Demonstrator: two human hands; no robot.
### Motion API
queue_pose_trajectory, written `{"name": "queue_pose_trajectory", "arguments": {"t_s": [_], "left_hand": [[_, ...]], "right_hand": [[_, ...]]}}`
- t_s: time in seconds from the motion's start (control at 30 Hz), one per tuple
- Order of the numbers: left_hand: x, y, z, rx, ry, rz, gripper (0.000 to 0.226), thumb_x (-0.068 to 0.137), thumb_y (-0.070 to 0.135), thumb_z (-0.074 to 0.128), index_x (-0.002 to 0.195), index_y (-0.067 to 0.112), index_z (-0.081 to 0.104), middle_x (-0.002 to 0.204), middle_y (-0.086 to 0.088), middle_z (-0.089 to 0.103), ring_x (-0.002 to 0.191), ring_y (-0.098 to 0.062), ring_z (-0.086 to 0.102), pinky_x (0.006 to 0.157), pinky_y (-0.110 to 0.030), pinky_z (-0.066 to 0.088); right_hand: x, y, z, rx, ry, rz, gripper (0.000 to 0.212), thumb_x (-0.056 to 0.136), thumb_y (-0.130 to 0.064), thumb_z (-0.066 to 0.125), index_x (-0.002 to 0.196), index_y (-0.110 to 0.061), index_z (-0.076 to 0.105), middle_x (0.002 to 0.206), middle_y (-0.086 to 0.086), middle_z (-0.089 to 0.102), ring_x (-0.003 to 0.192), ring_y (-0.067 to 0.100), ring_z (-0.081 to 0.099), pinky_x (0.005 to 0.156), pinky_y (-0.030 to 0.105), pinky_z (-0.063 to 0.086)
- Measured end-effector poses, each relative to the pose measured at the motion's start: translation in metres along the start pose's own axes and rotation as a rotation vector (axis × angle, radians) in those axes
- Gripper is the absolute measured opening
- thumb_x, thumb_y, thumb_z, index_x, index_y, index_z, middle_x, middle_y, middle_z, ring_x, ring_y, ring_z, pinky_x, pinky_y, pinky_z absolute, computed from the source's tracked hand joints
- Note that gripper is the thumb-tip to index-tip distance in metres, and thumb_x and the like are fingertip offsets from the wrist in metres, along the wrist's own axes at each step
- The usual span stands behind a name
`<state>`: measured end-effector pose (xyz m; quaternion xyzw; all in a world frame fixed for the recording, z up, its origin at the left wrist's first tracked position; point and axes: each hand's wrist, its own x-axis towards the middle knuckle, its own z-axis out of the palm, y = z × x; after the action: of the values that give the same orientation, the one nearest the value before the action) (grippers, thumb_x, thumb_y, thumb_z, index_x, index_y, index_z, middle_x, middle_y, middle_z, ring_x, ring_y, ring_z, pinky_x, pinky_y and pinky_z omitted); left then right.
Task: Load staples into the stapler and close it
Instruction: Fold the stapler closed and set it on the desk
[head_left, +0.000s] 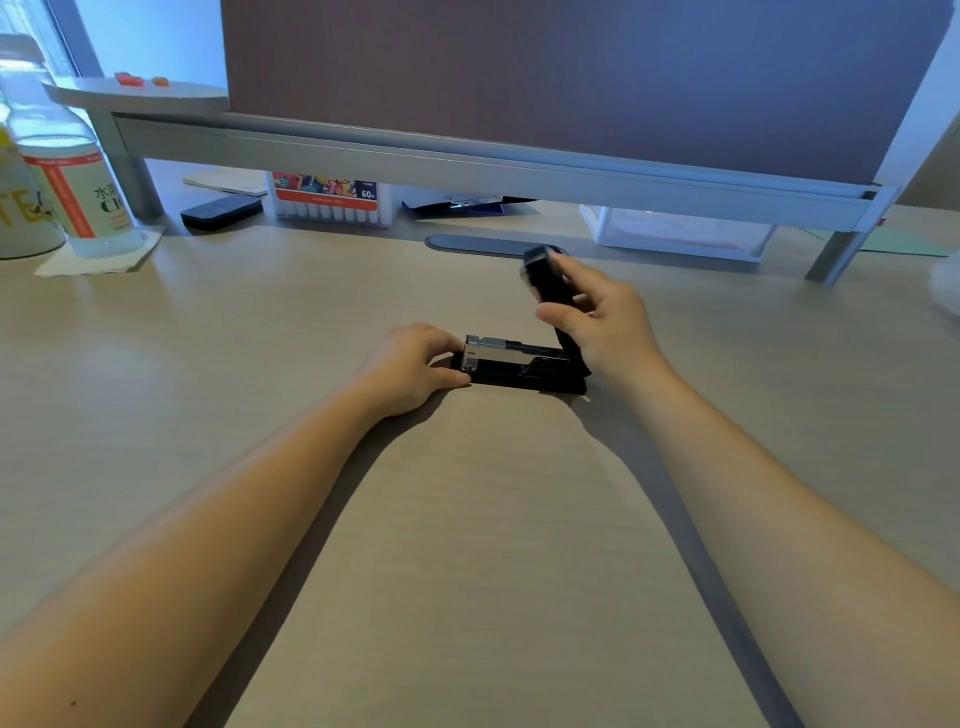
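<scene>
stapler (519, 364) open on the bench (260, 322); right hand (602, 322) fingers grip its raised lid (545, 275), left hand (410, 366) fingers pinch its front. staples unseen; closing remains.

Stapler at the middle of the table (156, 364), between two hands.

The stapler (519, 364) lies crosswise with its lid (545, 280) raised at the right end; the left hand (410, 366) touches its left end, the right hand (602, 322) grips the lid. Behind, under a raised shelf (467, 161), stands a marker box (327, 202); bottles (78, 192) stand far left.
</scene>
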<state>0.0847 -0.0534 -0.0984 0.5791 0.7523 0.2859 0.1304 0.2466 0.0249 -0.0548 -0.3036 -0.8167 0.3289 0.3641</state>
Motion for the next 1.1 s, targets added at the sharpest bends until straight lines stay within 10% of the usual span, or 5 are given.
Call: {"name": "queue_pose_trajectory", "arguments": {"t_s": [0.37,0.67,0.83,1.1], "left_hand": [[0.001,0.000,0.000,-0.040,-0.051,-0.022,0.035,0.079,0.021,0.059,0.114,0.015,0.057,0.119,-0.011,0.056,0.109,-0.026,0.049,0.094,-0.038,0.038],[0.008,0.014,-0.018,-0.514,-0.130,-0.242,0.046,0.082,0.052,0.038,0.099,0.014,0.057,0.097,-0.001,0.058,0.102,-0.020,0.050,0.099,-0.032,0.034],[0.009,0.024,-0.012,-0.608,-0.082,-0.311,0.026,0.083,0.040,0.048,0.073,0.017,0.055,0.071,0.001,0.058,0.074,-0.015,0.054,0.065,-0.016,0.045],[0.005,0.023,-0.010,-0.513,-0.058,-0.243,0.025,0.086,0.035,0.045,0.072,0.018,0.056,0.071,0.000,0.056,0.072,-0.013,0.051,0.066,-0.025,0.038]], "right_hand": [[0.000,0.003,0.022,-0.341,-0.199,-0.070,0.046,0.081,-0.019,0.059,0.125,-0.014,0.048,0.127,0.010,0.058,0.115,0.026,0.050,0.093,0.033,0.039],[-0.025,0.029,0.000,-0.176,-0.147,0.165,0.047,0.078,-0.015,0.064,0.121,-0.012,0.047,0.122,0.009,0.056,0.099,0.014,0.046,0.084,0.026,0.035],[-0.027,0.033,0.001,-0.158,-0.152,0.160,0.044,0.078,-0.012,0.063,0.118,-0.013,0.047,0.118,0.009,0.057,0.096,0.014,0.046,0.082,0.027,0.037],[-0.028,0.032,0.002,-0.171,-0.140,0.135,0.046,0.080,-0.011,0.061,0.123,-0.013,0.045,0.124,0.011,0.055,0.106,0.019,0.048,0.088,0.028,0.037]]}}
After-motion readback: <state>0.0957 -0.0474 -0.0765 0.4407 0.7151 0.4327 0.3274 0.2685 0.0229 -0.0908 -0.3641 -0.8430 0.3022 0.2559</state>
